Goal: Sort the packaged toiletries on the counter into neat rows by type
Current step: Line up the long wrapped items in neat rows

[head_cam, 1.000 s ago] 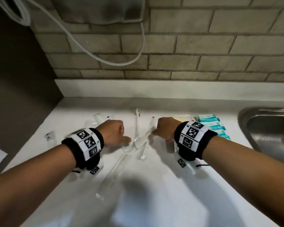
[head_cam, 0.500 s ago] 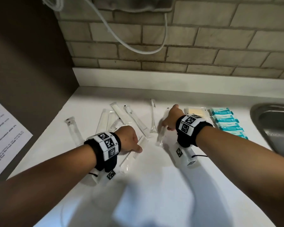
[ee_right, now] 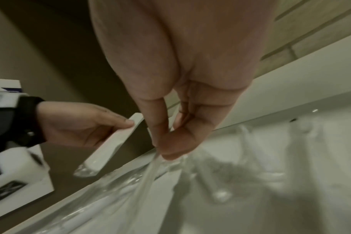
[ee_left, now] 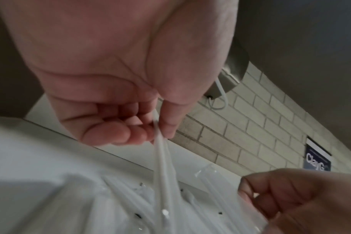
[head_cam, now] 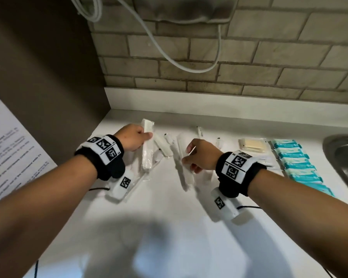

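Nearest on the white counter (head_cam: 169, 227), the right hand (head_cam: 199, 155) pinches the top of a long clear-wrapped white stick packet (head_cam: 182, 167) between thumb and curled fingers (ee_right: 176, 142), and the packet hangs down from the grip toward the surface. A little farther and to the left, the left hand (head_cam: 132, 140) holds another long white packet (head_cam: 147, 145) lifted off the counter, thumb (ee_right: 118, 121) laid along one face and the fingers curled behind it. Between and just beyond the two hands, more clear-wrapped stick packets (head_cam: 163, 146) lie loosely at mixed angles (their contents are too blurred to name). To the right, a pale yellow packaged bar (head_cam: 251, 145) sits beside a tidy row of teal packets (head_cam: 295, 163), which runs along the edge of the steel sink (head_cam: 342, 157). At the back, a white cord (head_cam: 169, 55) loops across the brick wall (head_cam: 249, 63).
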`<state>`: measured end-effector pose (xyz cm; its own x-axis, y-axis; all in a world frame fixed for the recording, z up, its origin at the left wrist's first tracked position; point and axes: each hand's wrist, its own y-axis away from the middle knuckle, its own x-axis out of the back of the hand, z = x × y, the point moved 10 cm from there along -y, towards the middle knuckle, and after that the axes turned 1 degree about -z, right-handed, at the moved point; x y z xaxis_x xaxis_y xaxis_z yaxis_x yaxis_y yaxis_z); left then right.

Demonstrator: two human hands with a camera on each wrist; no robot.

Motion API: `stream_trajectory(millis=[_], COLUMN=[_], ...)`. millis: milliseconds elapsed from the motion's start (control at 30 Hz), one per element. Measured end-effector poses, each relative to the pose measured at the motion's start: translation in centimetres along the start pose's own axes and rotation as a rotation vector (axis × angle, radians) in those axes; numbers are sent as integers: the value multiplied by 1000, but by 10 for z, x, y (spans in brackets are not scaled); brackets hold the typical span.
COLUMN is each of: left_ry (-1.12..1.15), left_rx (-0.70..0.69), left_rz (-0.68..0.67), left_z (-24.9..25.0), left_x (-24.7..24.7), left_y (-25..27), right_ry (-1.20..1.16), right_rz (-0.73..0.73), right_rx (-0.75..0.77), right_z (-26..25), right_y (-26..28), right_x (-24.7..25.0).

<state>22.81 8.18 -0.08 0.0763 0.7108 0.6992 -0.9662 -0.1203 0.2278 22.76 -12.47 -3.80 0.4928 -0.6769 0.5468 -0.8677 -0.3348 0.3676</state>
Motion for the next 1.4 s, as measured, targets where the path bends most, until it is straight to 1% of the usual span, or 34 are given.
stream_trajectory(millis=[67, 133, 200, 233, 300, 333, 367, 467, 533, 600, 700, 733, 800, 900, 1000, 1100, 1200, 1333, 1400], left_ry=[-3, 6, 52, 139, 400, 459, 462, 366, 292, 170, -151, -222, -294, -308, -229, -150, -212, -298, -331], left_rx=[27, 65, 99, 123, 199, 222, 221, 164, 156, 190, 241, 248, 249, 244, 266, 233, 203, 225, 253], left_rz=[10, -11, -33, -67, -129, -142, -137, -77, -9, 36, 17, 3, -17, -22, -6, 59, 105, 58, 61], left_z=[-9, -19, -29, -35, -46, -49, -51, -50, -56, -67, -77, -78, -77, -77, -81, -83, -85, -88, -95], left_x=[12, 13, 12, 6, -12, -19, -23, -21, -10, 1, 5, 2, -7, -15, -9, 6, 16, 12, 12], left_y=[2, 5, 8, 9, 16, 19, 20, 15, 7, 0, -5, -6, -10, -14, -20, -27, -27, -20, -16], right_ry=[-31, -65, -87, -103, -151, -168, -174, -133, 4, 168, 233, 274, 374, 450, 491, 596, 633, 608, 596], right_rz=[-63, -82, -71, -55, -22, -9, -3, 45, 108, 179, 184, 174, 142, 104, 91, 116, 120, 106, 92], right_rx=[14, 28, 45, 54, 79, 93, 104, 130, 127, 80, 6, -15, -45, -54, -71, -62, -40, -59, -71], right_z=[-11, -19, -27, -31, -40, -45, -51, -64, -68, -65, -58, -56, -51, -44, -39, -43, -44, -40, -36], right_y=[-4, -8, -15, -17, -21, -23, -25, -33, -40, -48, -62, -66, -74, -85, -93, -95, -99, -104, -103], right_x=[-24, -39, -48, -48, -48, -48, -48, -45, -36, -23, -19, -20, -25, -36, -40, -36, -36, -33, -34])
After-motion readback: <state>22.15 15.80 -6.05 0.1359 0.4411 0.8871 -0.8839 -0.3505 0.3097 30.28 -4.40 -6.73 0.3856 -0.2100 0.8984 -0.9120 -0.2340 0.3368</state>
